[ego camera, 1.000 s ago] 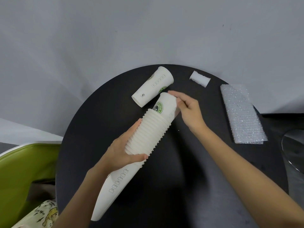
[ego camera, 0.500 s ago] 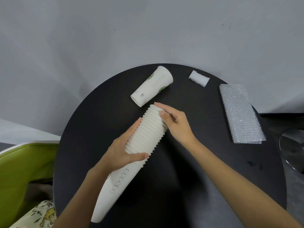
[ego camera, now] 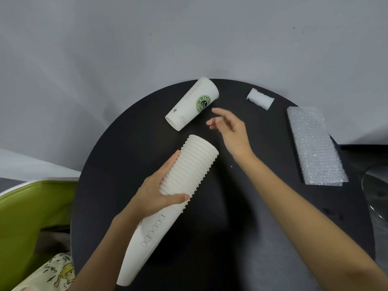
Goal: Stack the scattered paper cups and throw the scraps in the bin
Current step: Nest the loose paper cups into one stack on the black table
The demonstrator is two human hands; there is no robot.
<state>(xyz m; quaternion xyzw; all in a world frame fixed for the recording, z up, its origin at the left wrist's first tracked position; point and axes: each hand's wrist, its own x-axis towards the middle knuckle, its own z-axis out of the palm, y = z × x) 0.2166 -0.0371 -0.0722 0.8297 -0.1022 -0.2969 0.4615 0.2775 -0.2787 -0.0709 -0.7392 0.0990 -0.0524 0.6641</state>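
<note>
At the far edge of the worktop [ego camera: 231,238] a loose cup [ego camera: 192,103] lies on its side, near the right hand [ego camera: 228,131], its fingers [ego camera: 220,112] open and empty. Nearer, the left hand [ego camera: 159,196] grips the stack [ego camera: 189,171]. Best to take the cup mid-body and feed its base straight into the stack's mouth.

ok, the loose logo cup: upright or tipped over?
Tipped. The loose cup lies on its side on the black table, wide mouth toward the far edge, narrow base toward the held stack.

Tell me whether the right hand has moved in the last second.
Yes. The right hand left the cup stack and went toward the lone printed cup.
</note>
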